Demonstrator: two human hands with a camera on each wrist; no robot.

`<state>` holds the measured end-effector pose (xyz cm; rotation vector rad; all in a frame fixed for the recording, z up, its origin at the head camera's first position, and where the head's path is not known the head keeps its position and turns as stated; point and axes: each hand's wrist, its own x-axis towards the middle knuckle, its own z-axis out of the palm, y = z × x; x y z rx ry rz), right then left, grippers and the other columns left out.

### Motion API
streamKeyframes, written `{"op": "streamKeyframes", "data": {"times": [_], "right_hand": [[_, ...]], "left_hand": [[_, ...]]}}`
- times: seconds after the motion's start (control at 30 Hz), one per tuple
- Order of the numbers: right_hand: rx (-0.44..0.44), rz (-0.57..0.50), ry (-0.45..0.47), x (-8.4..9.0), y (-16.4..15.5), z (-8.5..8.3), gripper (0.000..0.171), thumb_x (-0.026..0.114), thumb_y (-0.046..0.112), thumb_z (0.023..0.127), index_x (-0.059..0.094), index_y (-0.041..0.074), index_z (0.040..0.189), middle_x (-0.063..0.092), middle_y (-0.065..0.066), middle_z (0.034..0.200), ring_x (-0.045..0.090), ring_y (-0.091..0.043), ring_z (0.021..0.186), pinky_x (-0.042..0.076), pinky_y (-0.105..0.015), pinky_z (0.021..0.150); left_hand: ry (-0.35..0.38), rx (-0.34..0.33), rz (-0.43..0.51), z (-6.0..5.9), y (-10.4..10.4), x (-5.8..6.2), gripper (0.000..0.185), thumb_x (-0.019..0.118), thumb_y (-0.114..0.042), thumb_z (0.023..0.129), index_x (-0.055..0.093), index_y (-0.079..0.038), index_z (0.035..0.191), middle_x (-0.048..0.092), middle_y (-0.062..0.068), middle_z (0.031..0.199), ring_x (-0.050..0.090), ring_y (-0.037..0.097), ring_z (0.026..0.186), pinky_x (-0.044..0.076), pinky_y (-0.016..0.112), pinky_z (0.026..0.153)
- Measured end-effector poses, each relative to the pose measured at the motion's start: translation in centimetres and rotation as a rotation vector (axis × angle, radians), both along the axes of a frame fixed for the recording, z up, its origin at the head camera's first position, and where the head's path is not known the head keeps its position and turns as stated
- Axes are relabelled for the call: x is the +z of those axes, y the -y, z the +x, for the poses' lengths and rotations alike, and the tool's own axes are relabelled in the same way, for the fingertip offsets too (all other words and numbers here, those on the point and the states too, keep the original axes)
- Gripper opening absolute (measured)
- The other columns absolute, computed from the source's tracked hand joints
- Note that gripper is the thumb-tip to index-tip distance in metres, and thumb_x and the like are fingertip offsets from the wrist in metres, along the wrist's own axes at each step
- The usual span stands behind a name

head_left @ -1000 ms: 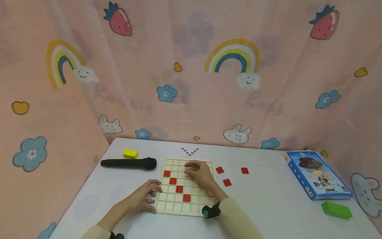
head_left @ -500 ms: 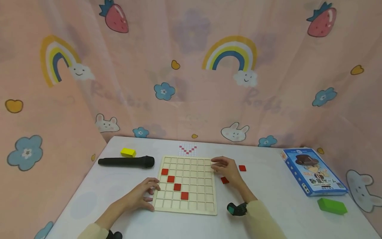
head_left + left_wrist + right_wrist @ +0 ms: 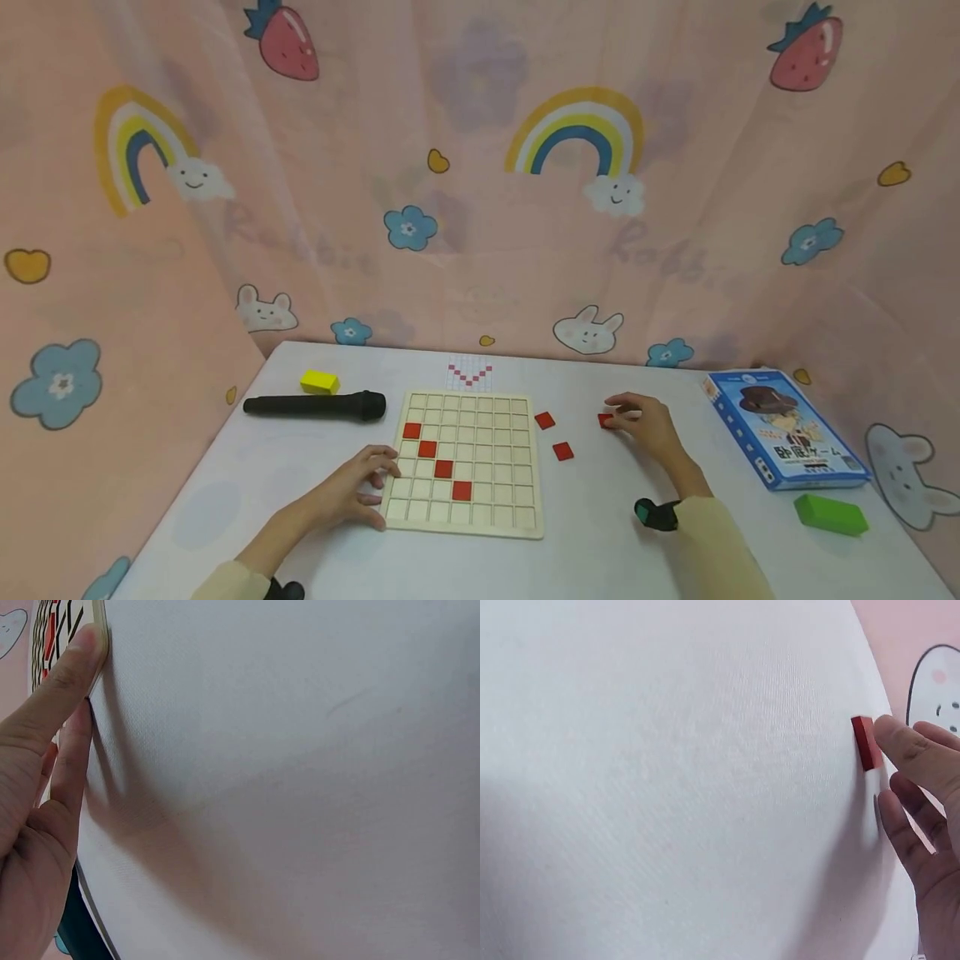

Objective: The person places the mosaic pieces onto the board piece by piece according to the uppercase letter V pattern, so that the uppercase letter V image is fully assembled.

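Fingertips of my right hand point(image 3: 647, 419) pinch a red tile point(image 3: 606, 420); my relaxed left hand point(image 3: 354, 493) rests against the wooden grid board point(image 3: 462, 463).

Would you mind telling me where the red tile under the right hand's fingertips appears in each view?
Head: the red tile lies right of the grid board, at the right hand fingertips.
Left wrist: not in it.
Right wrist: upper right, seen edge-on against a fingertip.
Shared landmark: the white table.
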<state>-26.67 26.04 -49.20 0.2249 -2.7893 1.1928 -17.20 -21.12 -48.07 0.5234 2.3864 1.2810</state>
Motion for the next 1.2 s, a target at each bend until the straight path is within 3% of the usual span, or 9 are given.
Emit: {"op": "streamKeyframes", "data": {"times": [0.27,0.57,0.87,1.2], "right_hand": [[0.029,-0.065,0.179,-1.0,-2.2,-0.7,0.039,0.072,0.016,0.086,0.062,0.001,0.121,0.064,-0.017,0.117,0.059,-0.032,0.105,0.049,-0.047,0.096],[0.042,-0.100,0.223,-1.2,-2.2,-1.0,0.035,0.070,0.015,0.089,0.063,0.002,0.121,0.063,-0.017,0.119,0.057,-0.030,0.105,0.045,-0.049,0.100],[-0.073,-0.193,0.201,-1.6,-2.1,-0.2,0.040,0.070,0.023,0.089,0.062,0.001,0.121,0.062,-0.020,0.119,0.053,-0.036,0.114,0.040,-0.053,0.104],[-0.181,-0.323,0.223,-2.5,-2.8,0.1,0.052,0.070,0.033,0.087,0.058,0.003,0.127,0.053,-0.021,0.133,0.047,-0.034,0.125,0.035,-0.049,0.109]], "left_hand": [[-0.004,0.002,-0.001,0.0,0.0,0.0,0.056,0.087,-0.010,0.064,0.058,-0.007,0.113,0.034,0.017,0.142,0.045,0.023,0.099,0.055,0.022,0.078],[0.008,0.011,0.017,0.0,0.0,-0.1,0.059,0.087,-0.008,0.063,0.057,-0.005,0.114,0.033,0.018,0.142,0.044,0.024,0.099,0.055,0.022,0.079],[0.020,0.017,0.027,0.2,0.0,-0.1,0.060,0.087,-0.007,0.063,0.057,-0.004,0.115,0.033,0.018,0.142,0.043,0.024,0.099,0.055,0.023,0.080],[0.006,0.010,0.012,0.2,0.0,0.0,0.059,0.087,-0.008,0.064,0.057,-0.006,0.114,0.033,0.017,0.143,0.044,0.024,0.100,0.055,0.022,0.079]]}}
